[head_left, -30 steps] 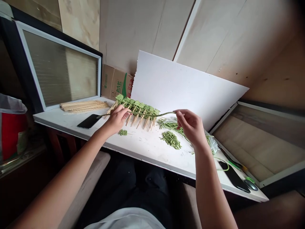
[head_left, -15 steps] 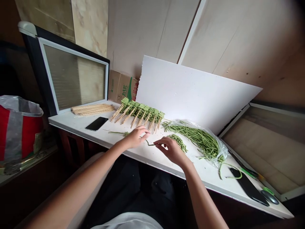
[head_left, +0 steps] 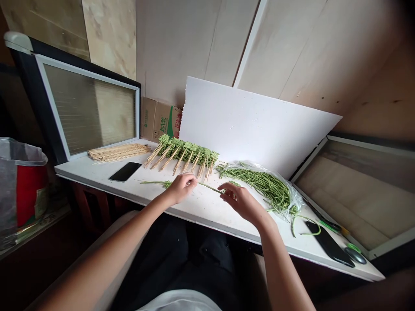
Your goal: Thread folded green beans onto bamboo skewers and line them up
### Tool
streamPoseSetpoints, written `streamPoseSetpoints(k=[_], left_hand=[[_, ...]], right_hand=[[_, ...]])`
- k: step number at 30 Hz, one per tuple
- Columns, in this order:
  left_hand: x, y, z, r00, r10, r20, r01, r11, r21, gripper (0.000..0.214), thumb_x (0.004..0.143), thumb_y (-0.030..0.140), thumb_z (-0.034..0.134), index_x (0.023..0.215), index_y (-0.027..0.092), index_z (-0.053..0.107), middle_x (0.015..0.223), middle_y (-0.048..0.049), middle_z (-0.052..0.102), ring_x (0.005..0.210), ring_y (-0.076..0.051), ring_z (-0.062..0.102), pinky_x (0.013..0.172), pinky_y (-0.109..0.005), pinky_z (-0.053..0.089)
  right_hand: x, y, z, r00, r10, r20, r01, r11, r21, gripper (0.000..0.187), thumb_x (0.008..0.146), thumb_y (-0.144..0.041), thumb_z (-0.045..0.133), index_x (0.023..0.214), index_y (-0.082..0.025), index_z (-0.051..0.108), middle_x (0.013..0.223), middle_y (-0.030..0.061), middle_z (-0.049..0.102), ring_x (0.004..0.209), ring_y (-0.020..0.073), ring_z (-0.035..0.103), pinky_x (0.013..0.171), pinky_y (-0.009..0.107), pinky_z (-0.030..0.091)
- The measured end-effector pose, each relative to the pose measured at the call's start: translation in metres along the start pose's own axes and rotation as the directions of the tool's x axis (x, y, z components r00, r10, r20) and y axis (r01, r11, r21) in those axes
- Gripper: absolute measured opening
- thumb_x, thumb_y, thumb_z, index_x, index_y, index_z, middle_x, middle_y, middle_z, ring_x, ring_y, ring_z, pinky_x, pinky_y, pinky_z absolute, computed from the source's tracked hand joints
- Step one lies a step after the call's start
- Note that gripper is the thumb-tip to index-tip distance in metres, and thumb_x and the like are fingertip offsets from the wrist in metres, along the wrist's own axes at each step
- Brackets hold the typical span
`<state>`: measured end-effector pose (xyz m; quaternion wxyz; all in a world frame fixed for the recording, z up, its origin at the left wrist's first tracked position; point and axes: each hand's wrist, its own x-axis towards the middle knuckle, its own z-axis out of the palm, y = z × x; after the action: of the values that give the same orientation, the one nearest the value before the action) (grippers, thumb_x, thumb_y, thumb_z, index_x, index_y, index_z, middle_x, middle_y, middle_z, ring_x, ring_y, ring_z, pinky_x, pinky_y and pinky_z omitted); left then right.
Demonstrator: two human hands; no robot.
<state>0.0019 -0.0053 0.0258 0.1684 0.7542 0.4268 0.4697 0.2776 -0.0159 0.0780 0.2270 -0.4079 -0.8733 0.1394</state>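
Tabletop (head_left: 97,170), bean (head_left: 209,187) between left hand (head_left: 182,188), right hand (head_left: 241,204)

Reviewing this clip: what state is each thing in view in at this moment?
Long thin green bean: stretched out flat.
Left hand: curled over the bean.
Right hand: fingers at the bean's far end, grip unclear.
Green bean pieces on pale wooden skewers: threaded, laid in a row.
Loose long green beans: heaped together.
Bundle of bare pale wooden skewers: lying flat.
Black smartphone: lying flat, screen dark.
White foam board: leaning back, tilted.
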Motion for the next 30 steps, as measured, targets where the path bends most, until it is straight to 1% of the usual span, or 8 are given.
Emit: streamPoseSetpoints(k=[4, 6, 11, 13, 16, 19, 23, 30], left_hand=[[0.001, -0.014, -0.01, 0.996, -0.078, -0.038, 0.077, 0.996, -0.043, 0.042, 0.101, 0.046, 0.044, 0.068, 0.022, 0.041, 0.065, 0.0016, 0.045, 0.065, -0.016, 0.045, 0.062, -0.028, 0.035], [0.001, -0.016, -0.009, 0.996, -0.09, -0.029, 0.09, 0.996, -0.018, 0.04, 0.102, 0.045, 0.044, 0.07, 0.021, 0.047, 0.068, 0.0003, 0.051, 0.068, -0.018, 0.051, 0.065, -0.029, 0.04], [-0.003, 0.012, 0.002, 0.982, 0.129, -0.138, -0.099, 0.973, 0.211, 0.026, 0.104, 0.036, 0.048, 0.1, 0.019, 0.068, 0.106, -0.0103, 0.071, 0.108, -0.029, 0.063, 0.1, -0.044, 0.047], [-0.008, 0.033, 0.008, 0.977, 0.193, -0.094, -0.174, 0.968, 0.181, 0.026, 0.106, 0.035, 0.048, 0.109, 0.019, 0.069, 0.114, -0.0116, 0.072, 0.115, -0.029, 0.064, 0.105, -0.045, 0.047], [-0.016, 0.059, 0.017, 0.987, 0.155, 0.035, -0.155, 0.988, 0.017, 0.027, 0.104, 0.038, 0.057, 0.121, 0.02, 0.067, 0.119, -0.0107, 0.073, 0.113, -0.027, 0.067, 0.098, -0.039, 0.052], [-0.02, 0.068, 0.024, 0.99, 0.08, 0.119, -0.066, 0.991, -0.114, 0.024, 0.107, 0.035, 0.053, 0.115, 0.018, 0.067, 0.101, -0.0079, 0.075, 0.09, -0.021, 0.07, 0.079, -0.03, 0.054], [-0.016, 0.059, 0.025, 0.995, 0.093, 0.035, -0.09, 0.993, -0.075, 0.029, 0.109, 0.031, 0.048, 0.107, 0.016, 0.072, 0.086, -0.0056, 0.07, 0.077, -0.017, 0.064, 0.074, -0.029, 0.049], [-0.012, 0.053, 0.019, 0.985, 0.16, -0.059, -0.164, 0.985, -0.06, 0.031, 0.106, 0.025, 0.052, 0.125, 0.019, 0.076, 0.113, -0.0103, 0.077, 0.096, -0.022, 0.071, 0.087, -0.032, 0.053]], right_hand=[[-0.007, 0.001, -0.018, 0.991, -0.065, -0.119, 0.07, 0.997, 0.038, 0.024, 0.103, -0.036, 0.061, 0.115, -0.027, 0.08, 0.102, 0.0072, 0.08, 0.083, 0.0213, 0.073, 0.072, 0.033, 0.056], [-0.007, -0.002, -0.019, 0.975, -0.07, -0.21, 0.094, 0.99, 0.11, 0.024, 0.101, -0.042, 0.066, 0.111, -0.027, 0.082, 0.101, 0.007, 0.081, 0.083, 0.0221, 0.074, 0.071, 0.033, 0.058], [-0.003, -0.011, -0.005, 0.951, 0.03, -0.309, 0.09, 0.925, 0.369, 0.029, 0.089, -0.049, 0.08, 0.102, -0.023, 0.082, 0.091, 0.0084, 0.082, 0.08, 0.0245, 0.078, 0.07, 0.034, 0.062], [-0.001, -0.014, 0.003, 0.957, 0.029, -0.288, 0.108, 0.887, 0.45, 0.029, 0.088, -0.048, 0.083, 0.101, -0.022, 0.083, 0.088, 0.0081, 0.082, 0.078, 0.0239, 0.078, 0.07, 0.033, 0.063], [0.002, -0.018, 0.015, 0.964, 0.011, -0.265, 0.142, 0.821, 0.552, 0.029, 0.087, -0.048, 0.084, 0.101, -0.022, 0.083, 0.089, 0.0077, 0.083, 0.076, 0.0224, 0.078, 0.069, 0.033, 0.063], [0.005, -0.019, 0.021, 0.964, 0.019, -0.265, 0.143, 0.804, 0.577, 0.031, 0.088, -0.05, 0.082, 0.103, -0.023, 0.083, 0.091, 0.008, 0.082, 0.077, 0.0227, 0.077, 0.07, 0.034, 0.064], [0.005, -0.017, 0.018, 0.931, 0.077, -0.356, 0.14, 0.825, 0.547, 0.037, 0.086, -0.056, 0.082, 0.1, -0.022, 0.081, 0.097, 0.0106, 0.081, 0.08, 0.0239, 0.077, 0.069, 0.036, 0.065], [0.002, -0.02, 0.01, 0.931, 0.084, -0.356, 0.132, 0.83, 0.542, 0.037, 0.089, -0.057, 0.078, 0.098, -0.021, 0.081, 0.097, 0.0113, 0.08, 0.083, 0.0248, 0.076, 0.063, 0.034, 0.063]])
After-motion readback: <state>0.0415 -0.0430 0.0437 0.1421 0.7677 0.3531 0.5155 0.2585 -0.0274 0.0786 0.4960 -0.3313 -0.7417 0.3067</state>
